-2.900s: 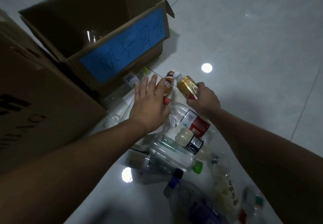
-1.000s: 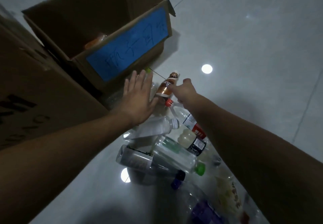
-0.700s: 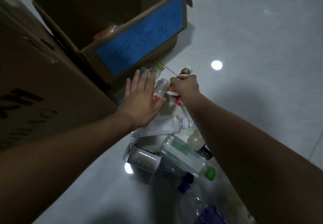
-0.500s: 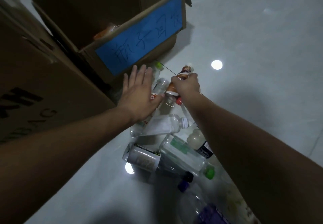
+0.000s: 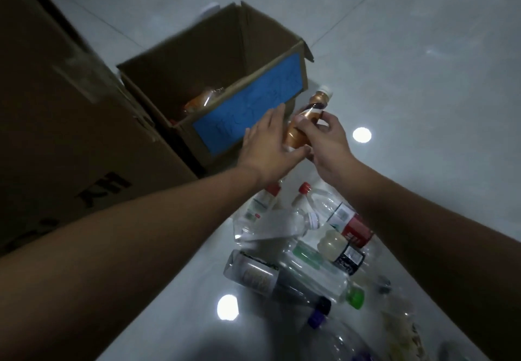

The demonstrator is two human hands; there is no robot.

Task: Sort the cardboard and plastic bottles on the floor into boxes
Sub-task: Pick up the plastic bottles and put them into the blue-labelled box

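Copper-brown bottle (image 5: 298, 132) with white cap, blue label (image 5: 248, 106) on brown box (image 5: 197, 59), pale glossy floor (image 5: 408, 78)

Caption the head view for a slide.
Both hands, left and right, lift a copper-labelled bottle beside the blue-labelled box.

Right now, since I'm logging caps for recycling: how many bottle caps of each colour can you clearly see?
Red caps: 2
White caps: 2, one on the held bottle
Green cap: 1
Black cap: 1
Purple cap: 1
Total: 7; the bottles at lower right are too blurred to count.
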